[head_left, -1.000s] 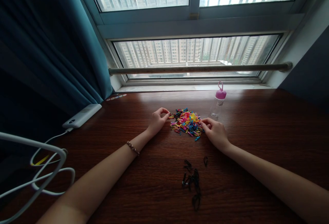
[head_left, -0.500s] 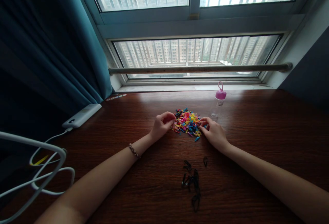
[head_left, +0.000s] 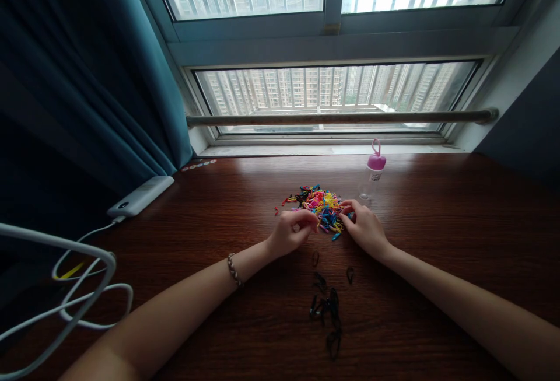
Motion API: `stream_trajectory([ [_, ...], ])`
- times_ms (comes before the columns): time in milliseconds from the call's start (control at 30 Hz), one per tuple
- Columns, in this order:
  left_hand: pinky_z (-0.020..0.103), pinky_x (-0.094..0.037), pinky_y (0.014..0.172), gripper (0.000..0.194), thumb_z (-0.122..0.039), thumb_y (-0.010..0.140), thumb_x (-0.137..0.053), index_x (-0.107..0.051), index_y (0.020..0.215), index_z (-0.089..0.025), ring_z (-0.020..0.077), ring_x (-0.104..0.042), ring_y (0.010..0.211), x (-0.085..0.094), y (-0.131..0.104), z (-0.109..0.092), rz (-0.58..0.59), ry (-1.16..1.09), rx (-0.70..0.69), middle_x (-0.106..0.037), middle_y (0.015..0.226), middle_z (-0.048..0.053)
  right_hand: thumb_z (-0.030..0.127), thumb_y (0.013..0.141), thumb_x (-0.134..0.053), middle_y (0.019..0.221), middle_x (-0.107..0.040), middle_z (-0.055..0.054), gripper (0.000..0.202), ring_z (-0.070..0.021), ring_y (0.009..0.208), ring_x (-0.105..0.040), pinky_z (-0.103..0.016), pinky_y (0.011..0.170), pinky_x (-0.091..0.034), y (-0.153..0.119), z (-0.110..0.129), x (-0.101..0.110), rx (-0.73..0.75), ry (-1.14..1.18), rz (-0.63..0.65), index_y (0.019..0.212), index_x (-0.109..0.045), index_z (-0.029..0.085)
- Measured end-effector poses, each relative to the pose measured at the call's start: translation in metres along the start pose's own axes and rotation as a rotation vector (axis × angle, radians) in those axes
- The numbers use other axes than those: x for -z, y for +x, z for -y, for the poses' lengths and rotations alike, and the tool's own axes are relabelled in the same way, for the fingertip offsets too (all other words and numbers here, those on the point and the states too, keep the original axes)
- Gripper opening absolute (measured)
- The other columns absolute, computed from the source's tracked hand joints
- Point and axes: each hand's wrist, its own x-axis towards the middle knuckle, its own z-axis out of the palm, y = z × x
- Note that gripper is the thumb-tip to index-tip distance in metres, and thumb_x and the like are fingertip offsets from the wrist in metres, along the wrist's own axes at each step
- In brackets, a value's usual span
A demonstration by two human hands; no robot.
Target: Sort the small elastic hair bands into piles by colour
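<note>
A heap of small colourful bands [head_left: 324, 203] lies on the dark wooden table. My left hand [head_left: 294, 230] is at the heap's lower left edge, thumb and fingertips pinched together; what they hold, if anything, is too small to name. At the heap's right edge, my right hand [head_left: 365, 228] touches the bands with its fingers bent together, and its fingertips are partly lost among them. Nearer to me lie several black bands [head_left: 333, 305] in a loose group. One thin dark band [head_left: 315, 259] is just below my left hand, and another black band [head_left: 350, 275] lies to the right.
A clear bottle with a pink lid [head_left: 376, 163] stands behind my right hand. On the left are a white power bank [head_left: 140, 196], looped white cables [head_left: 102, 261] and a blue curtain [head_left: 144, 95]. A metal rail [head_left: 341, 118] crosses the window.
My left hand has moved right and toward me from the heap's left side, uncovering red bands there. A thin dark band now shows below it. My right hand has hardly moved.
</note>
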Motion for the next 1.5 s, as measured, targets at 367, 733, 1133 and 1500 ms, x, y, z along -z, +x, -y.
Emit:
stream_trajectory([
  [367, 0.021, -0.045, 0.053, 0.014, -0.024, 0.076, -0.052, -0.059, 0.084, -0.015, 0.0103, -0.055, 0.054, 0.04, 0.024, 0.045, -0.439, 0.182, 0.085, -0.063, 0.068, 0.002, 0.027, 0.076, -0.053, 0.077, -0.065, -0.003, 0.016, -0.0155, 0.065, -0.058, -0.028, 0.061, -0.045, 0.004, -0.006, -0.004, 0.048, 0.285, -0.042, 0.089, -0.058, 0.019],
  [733, 0.023, -0.046, 0.062, 0.013, -0.023, 0.078, -0.05, -0.061, 0.082, -0.017, 0.0124, -0.057, 0.064, 0.05, 0.025, 0.058, -0.294, 0.565, -0.002, -0.065, 0.075, 0.002, 0.024, 0.075, -0.054, 0.084, -0.066, -0.005, 0.016, -0.018, 0.077, -0.062, -0.031, 0.072, -0.049, 0.004, -0.006, -0.004, 0.099, 0.493, -0.116, 0.09, -0.06, 0.018],
  [1133, 0.023, -0.047, 0.064, 0.012, -0.022, 0.079, -0.049, -0.059, 0.083, -0.017, 0.0134, -0.059, 0.067, 0.05, 0.026, 0.063, -0.285, 0.567, 0.006, -0.065, 0.075, 0.002, 0.019, 0.078, -0.049, 0.091, -0.061, -0.004, 0.018, -0.0183, 0.086, -0.058, -0.031, 0.076, -0.049, 0.005, -0.008, -0.004, 0.203, 0.45, -0.119, 0.082, -0.067, 0.022],
  [1500, 0.023, -0.047, 0.063, 0.012, -0.02, 0.078, -0.049, -0.06, 0.082, -0.017, 0.013, -0.059, 0.066, 0.05, 0.026, 0.061, -0.289, 0.567, -0.004, -0.065, 0.075, 0.002, 0.019, 0.074, -0.055, 0.095, -0.053, -0.005, 0.014, -0.0178, 0.087, -0.056, -0.029, 0.07, -0.055, 0.004, -0.011, -0.011, 0.129, 0.561, -0.092, 0.085, -0.062, 0.02],
])
